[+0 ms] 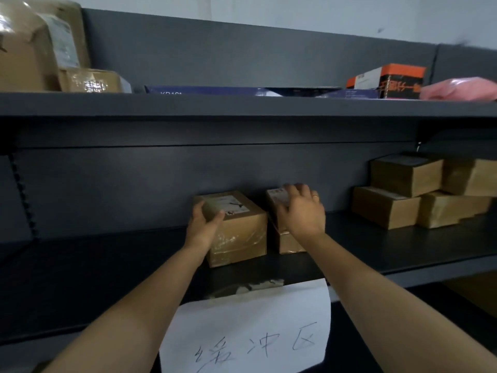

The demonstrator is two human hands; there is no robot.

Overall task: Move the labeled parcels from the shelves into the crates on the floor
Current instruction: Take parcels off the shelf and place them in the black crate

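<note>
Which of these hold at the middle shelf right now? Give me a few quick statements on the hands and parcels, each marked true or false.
1. The left hand grips the larger parcel at its top left corner. True.
2. The right hand holds the orange-and-white box. False: it grips the top of the smaller parcel; that box sits on the upper shelf.
3. The two parcels stand side by side on the middle shelf. True.
4. The stacked cardboard boxes sit left of the two parcels. False: they sit to the right.
5. A handwritten paper sign hangs below the shelf's front edge. True.
</note>
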